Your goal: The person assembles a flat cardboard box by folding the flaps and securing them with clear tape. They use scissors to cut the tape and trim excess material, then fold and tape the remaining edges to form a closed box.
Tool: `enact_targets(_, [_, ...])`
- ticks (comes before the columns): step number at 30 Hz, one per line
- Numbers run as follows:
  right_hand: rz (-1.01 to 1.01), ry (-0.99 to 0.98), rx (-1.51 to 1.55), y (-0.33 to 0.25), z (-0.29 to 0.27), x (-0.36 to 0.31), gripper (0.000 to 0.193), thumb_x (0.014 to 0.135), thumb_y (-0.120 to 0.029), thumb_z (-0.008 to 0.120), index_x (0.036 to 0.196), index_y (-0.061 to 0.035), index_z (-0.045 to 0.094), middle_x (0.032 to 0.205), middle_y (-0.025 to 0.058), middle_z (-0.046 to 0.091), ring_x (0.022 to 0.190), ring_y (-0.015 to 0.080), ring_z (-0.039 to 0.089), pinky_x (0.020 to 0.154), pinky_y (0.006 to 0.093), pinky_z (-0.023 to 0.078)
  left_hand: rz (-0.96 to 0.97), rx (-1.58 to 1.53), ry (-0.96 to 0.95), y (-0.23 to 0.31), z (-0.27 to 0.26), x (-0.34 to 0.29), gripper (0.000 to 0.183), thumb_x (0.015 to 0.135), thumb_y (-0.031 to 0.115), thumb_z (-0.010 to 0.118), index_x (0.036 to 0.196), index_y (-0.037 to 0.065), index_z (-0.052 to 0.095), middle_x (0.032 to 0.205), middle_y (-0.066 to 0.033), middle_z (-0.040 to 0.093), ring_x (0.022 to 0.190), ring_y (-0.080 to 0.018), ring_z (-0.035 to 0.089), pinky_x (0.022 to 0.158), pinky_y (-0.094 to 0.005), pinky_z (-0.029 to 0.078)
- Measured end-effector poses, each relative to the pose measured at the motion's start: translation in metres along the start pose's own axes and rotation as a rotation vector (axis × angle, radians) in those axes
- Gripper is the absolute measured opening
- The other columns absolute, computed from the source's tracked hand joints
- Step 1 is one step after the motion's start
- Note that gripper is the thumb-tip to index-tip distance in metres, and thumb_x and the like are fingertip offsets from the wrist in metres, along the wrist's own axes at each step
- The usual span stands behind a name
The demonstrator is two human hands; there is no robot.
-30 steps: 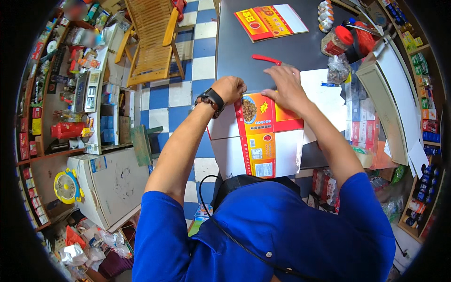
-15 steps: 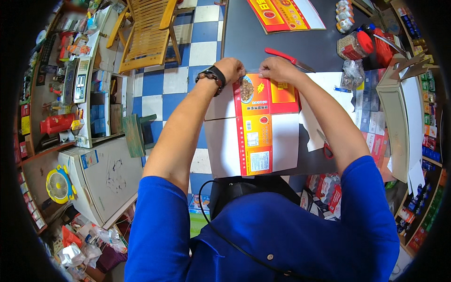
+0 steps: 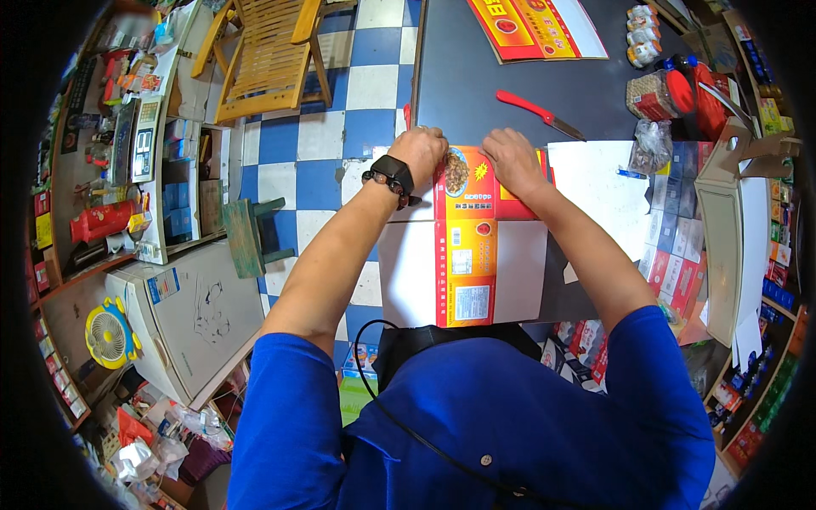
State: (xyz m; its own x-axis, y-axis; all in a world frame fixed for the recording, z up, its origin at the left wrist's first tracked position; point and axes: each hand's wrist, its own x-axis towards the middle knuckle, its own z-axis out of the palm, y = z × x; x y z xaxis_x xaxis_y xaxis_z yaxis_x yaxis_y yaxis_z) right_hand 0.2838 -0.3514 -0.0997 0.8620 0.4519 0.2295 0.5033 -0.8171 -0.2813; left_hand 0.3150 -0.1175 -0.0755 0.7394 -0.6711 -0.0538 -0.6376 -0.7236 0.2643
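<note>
A flattened cardboard box point(image 3: 465, 270), red and yellow printed down the middle with white flaps at the sides, lies at the table's near edge. My left hand point(image 3: 422, 151), with a black watch and a beaded bracelet at its wrist, is closed on the cardboard's far left corner. My right hand point(image 3: 512, 163) rests on the far right part, fingers stretched out over the red print. Beyond it lies a red-handled knife point(image 3: 541, 115), its blade pointing right. My right forearm covers part of the cardboard's right side.
More printed cardboard point(image 3: 544, 30) lies at the table's far side. To the right are a white sheet point(image 3: 599, 195), a plastic bag of small items point(image 3: 650, 146), a red-lidded jar point(image 3: 659, 95) and packed small bottles point(image 3: 643, 36). A wooden chair point(image 3: 268, 59) stands left of the table.
My right hand has gone from pinching the cardboard's far edge to lying flatter on its surface. The scissors at the right are now hidden behind my forearm. The view has shifted slightly.
</note>
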Motion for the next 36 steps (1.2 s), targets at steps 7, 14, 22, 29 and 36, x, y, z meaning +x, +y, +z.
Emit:
enact_targets(7, [-0.095,-0.036,-0.022,-0.002,-0.003,-0.011,0.008,0.086,-0.005,0.059,0.093,-0.0063,0.06,0.092,0.0083,0.057,0.089,0.0267,0.058,0.078,0.0391,0.048,0.015,0.007,-0.058,0.01,0.0,-0.012,0.021,0.091,0.012,0.059,0.107,0.006,0.071,0.106,-0.0095,0.065,0.097,-0.0276,0.065,0.083,-0.0364,0.056])
enact_targets(14, [-0.113,-0.036,-0.121,-0.02,-0.014,-0.034,0.033,0.088,-0.012,0.06,0.118,0.0001,0.061,0.108,0.0121,0.061,0.099,0.0289,0.058,0.089,0.0416,0.046,-0.019,0.029,-0.059,0.027,0.003,-0.032,0.033,0.09,0.008,0.056,0.12,-0.003,0.062,0.11,-0.0121,0.061,0.103,-0.0282,0.06,0.093,-0.0357,0.05])
enact_targets(22, [0.018,0.025,0.104,-0.076,0.002,-0.012,0.044,0.089,-0.011,0.062,0.132,-0.0024,0.056,0.134,0.0175,0.056,0.127,0.0339,0.05,0.109,0.0459,0.038,-0.041,-0.007,-0.007,0.045,0.022,-0.085,0.047,0.09,0.012,0.054,0.134,-0.004,0.054,0.139,-0.0189,0.052,0.129,-0.0319,0.048,0.111,-0.0379,0.037])
enact_targets(29, [0.105,-0.135,0.067,-0.099,0.029,-0.006,0.05,0.097,-0.019,0.051,0.145,-0.0073,0.046,0.155,0.0139,0.041,0.145,0.0331,0.034,0.122,0.0464,0.023,-0.371,-0.381,0.487,0.006,-0.009,-0.11,0.024,0.082,0.001,0.063,0.106,0.005,0.064,0.105,-0.0181,0.065,0.098,-0.0367,0.062,0.086,-0.0447,0.051])
enact_targets(36, [0.069,-0.156,0.067,-0.127,0.037,0.032,0.051,0.095,-0.018,0.049,0.146,-0.0106,0.047,0.155,0.0117,0.041,0.146,0.0308,0.034,0.121,0.0489,0.022,-0.322,-0.211,0.461,-0.052,0.001,-0.09,0.026,0.08,-0.003,0.069,0.104,0.006,0.068,0.104,-0.0144,0.063,0.097,-0.0346,0.061,0.081,-0.0406,0.053])
